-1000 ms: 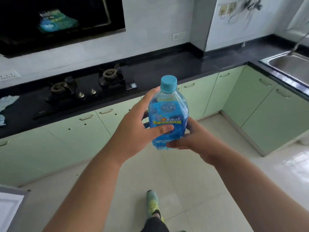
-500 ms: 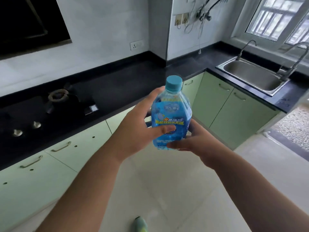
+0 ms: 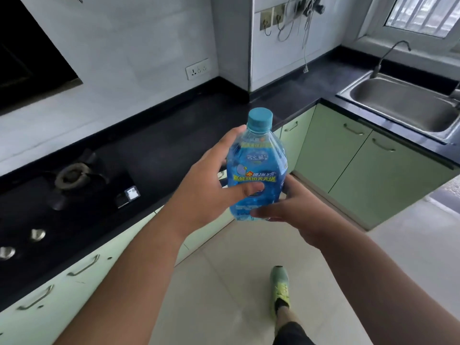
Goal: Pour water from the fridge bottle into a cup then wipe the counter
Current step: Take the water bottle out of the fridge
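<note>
Holding the bottle (image 3: 256, 168) unchanged, both hands now nearer the counter (image 3: 174, 135).

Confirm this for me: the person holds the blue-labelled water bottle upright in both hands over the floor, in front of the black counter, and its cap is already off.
Not quite. The head view shows the blue cap still on the water bottle. The rest stands: the left hand and right hand both hold it upright over the floor, in front of the black counter.

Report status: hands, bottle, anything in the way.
Left hand and right hand both grip the bottle. Bottle upright, cap on. No cup in view. Nothing in the way.
</note>
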`<state>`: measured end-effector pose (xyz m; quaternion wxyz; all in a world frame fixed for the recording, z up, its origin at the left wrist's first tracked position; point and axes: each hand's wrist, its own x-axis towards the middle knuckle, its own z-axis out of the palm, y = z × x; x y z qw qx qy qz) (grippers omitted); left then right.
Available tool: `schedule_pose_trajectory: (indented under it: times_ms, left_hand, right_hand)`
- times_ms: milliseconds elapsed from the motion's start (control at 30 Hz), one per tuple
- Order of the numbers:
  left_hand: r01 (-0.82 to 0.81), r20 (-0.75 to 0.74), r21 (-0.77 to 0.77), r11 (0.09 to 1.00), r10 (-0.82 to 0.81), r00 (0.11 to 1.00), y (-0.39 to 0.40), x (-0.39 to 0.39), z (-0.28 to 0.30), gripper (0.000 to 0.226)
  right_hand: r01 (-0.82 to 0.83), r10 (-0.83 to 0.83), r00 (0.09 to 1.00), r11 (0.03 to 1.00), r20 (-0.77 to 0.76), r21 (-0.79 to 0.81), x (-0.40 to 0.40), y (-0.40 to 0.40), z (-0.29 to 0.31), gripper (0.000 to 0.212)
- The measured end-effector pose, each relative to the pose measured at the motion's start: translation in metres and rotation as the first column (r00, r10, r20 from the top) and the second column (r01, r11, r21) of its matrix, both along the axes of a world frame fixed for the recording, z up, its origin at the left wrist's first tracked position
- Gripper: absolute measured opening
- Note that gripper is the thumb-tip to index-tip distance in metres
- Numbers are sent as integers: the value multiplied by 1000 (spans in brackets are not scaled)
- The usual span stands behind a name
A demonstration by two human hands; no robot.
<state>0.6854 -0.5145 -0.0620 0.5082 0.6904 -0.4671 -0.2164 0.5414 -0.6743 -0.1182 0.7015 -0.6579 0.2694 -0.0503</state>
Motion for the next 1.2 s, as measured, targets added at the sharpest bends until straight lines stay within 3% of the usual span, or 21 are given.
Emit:
schedule_pose_trajectory:
  times_ms: [433, 733, 1033, 1200]
  left_hand:
    - [-237, 26, -2, 972, 237, 971, -154, 96, -1, 86]
    - [-330, 26, -5, 944, 330, 944, -182, 169, -9, 88]
    - [-335, 10, 8, 942, 335, 942, -196, 283, -16, 91]
    - [-375, 85, 28, 927, 371, 925, -197, 356, -16, 91]
  right_hand:
    - [-215, 215, 976, 976, -34, -27, 143, -178, 4, 82]
    - [-315, 313, 949, 948, -40, -52, 228, -215, 2, 79]
    - [-348, 332, 933, 930, -141, -115, 339, -234, 8, 83]
    - [-344, 326, 938, 918, -119, -197, 415, -238, 5, 83]
